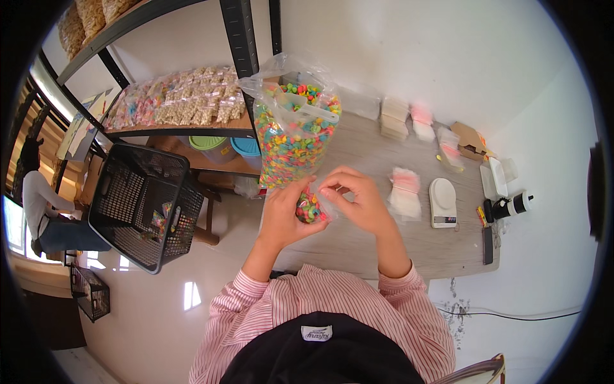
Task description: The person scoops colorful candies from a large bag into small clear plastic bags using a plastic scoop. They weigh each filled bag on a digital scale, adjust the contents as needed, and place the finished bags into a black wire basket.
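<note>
My left hand [283, 211] is wrapped around a small clear plastic bag [312, 209] partly filled with colourful ring-shaped snack pieces. At the bag's upper edge, the thumb and forefinger of my right hand [357, 199] pinch the film. Just beyond my hands stands a large clear plastic sack [297, 149] of the same multicoloured pieces, its mouth loose and open. A translucent plastic scoop [314, 111] lies on the pieces inside it. To the right, a banded stack of empty clear bags [404, 194] rests on the wood-grain table [355, 254].
A white digital kitchen scale [442, 201] sits right of the bags. More bag stacks [395, 117] and a cardboard box [467, 140] line the wall. Left are a black plastic crate [144, 206] holding a few filled packets, a shelf [182, 132] of packed snacks, and another person [48, 211].
</note>
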The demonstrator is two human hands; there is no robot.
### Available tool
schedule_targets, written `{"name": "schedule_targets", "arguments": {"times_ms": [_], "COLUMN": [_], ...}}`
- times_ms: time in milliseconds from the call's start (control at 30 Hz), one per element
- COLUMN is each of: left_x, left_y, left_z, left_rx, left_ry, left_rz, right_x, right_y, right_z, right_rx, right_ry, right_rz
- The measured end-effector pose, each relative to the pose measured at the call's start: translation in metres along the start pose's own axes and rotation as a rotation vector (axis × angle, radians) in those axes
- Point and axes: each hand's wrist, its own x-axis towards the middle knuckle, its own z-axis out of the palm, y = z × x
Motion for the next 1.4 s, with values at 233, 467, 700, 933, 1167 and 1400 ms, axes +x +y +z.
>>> {"name": "schedule_targets", "arguments": {"times_ms": [233,467,700,933,1167,1400], "left_x": [-0.003,-0.011,-0.011,-0.020,-0.019,-0.010], "left_y": [-0.018,-0.042,-0.046,-0.054,-0.064,-0.061], "left_z": [-0.025,-0.016,-0.014,-0.017,-0.033,-0.032], "left_rx": [-0.026,-0.340,-0.339,-0.909,-0.878,-0.835], "left_ry": [-0.001,0.040,0.082,-0.024,-0.189,-0.092], "left_rz": [0.011,-0.180,-0.082,-0.318,-0.413,-0.385], "right_x": [0.022,0.036,0.046,0.052,0.050,0.051], "right_y": [-0.016,-0.014,-0.018,-0.017,-0.016,-0.013], "right_z": [0.012,0.033,0.039,0.027,0.023,0.019], "right_rx": [-0.094,-0.200,-0.228,-0.206,-0.085,-0.158], "right_ry": [-0.123,-0.116,-0.094,-0.151,-0.091,-0.146], "right_rz": [0.142,0.069,-0.032,-0.001,-0.004,0.064]}}
